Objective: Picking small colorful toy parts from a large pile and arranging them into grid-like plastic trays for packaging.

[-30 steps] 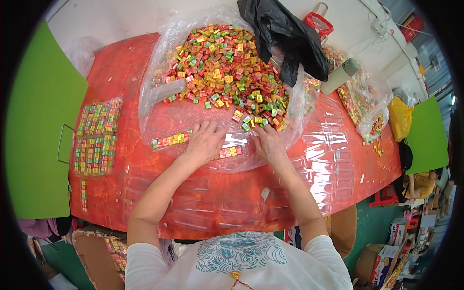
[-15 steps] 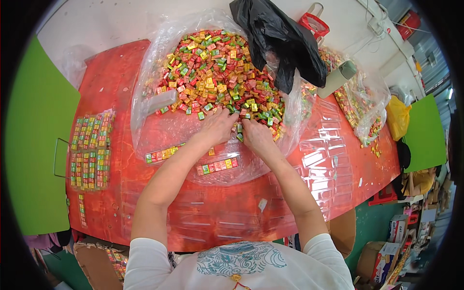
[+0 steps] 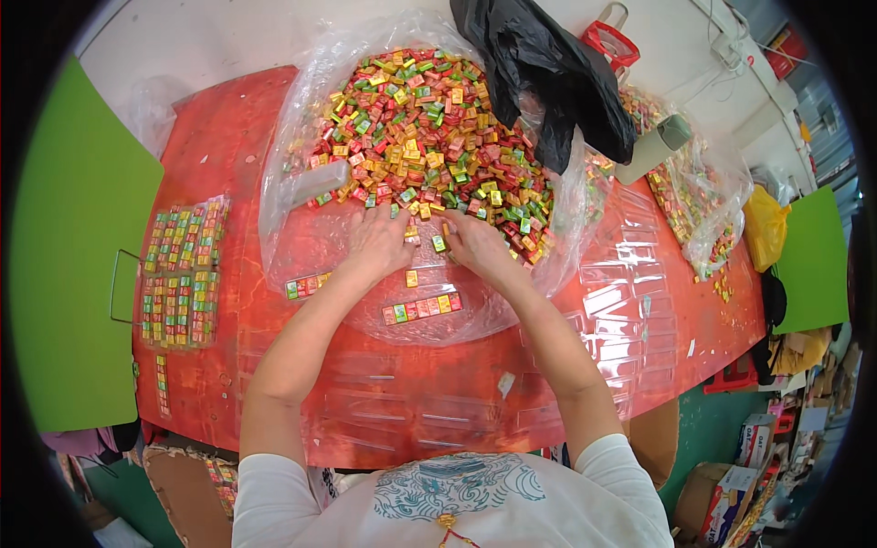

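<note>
A large heap of small wrapped candies (image 3: 416, 128), red, yellow, green and orange, lies on a clear plastic sheet (image 3: 274, 196). At the heap's near edge my left hand (image 3: 377, 241) rests with its fingers stretched forward, touching candies. My right hand (image 3: 477, 245) is opposite it, fingers apart beside a green candy (image 3: 438, 244). Between the hands are a few loose candies, with a single yellow candy (image 3: 411, 279) nearer me. A straight row of candies (image 3: 422, 309) lies in front of it. My left forearm partly covers another row (image 3: 306, 285).
Filled candy trays (image 3: 181, 274) lie at the left on the red table (image 3: 274, 374). Empty clear trays (image 3: 621, 310) are spread at the right and front. A black plastic bag (image 3: 557, 82) overhangs the heap. A grey-green container (image 3: 653, 151) leans by another candy bag (image 3: 699, 205).
My left hand has shifted left and opened out, and the hands are farther apart. Loose candies now show between them. The whole view has shifted slightly.
</note>
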{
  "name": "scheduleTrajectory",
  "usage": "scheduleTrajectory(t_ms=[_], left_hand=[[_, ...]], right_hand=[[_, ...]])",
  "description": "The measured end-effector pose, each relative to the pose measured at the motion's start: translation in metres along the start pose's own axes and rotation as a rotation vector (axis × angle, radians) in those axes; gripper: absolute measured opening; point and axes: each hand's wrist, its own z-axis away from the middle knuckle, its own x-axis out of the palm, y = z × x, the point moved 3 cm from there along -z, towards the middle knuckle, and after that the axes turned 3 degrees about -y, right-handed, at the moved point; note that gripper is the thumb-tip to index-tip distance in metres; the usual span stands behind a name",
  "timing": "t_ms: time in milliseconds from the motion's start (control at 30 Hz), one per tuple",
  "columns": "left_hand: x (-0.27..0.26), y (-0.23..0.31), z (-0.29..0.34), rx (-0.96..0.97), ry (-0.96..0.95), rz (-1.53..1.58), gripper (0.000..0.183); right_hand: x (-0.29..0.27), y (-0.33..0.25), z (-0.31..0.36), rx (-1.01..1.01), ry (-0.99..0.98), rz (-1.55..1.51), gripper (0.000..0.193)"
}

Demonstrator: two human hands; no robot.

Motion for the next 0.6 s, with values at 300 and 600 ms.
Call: scheduleTrajectory(t_ms=[300,600], left_hand=[[0.006,-0.005,0.002,-0.132,0.109,0.034,0.050],[0.010,-0.002,0.001,-0.146,0.155,-0.023,0.052]], right_hand=[[0.001,-0.024,0.010,-0.161,0.066,0.277,0.033],[0.001,-0.008,0.006,-0.112,0.063,0.227,0.024]])
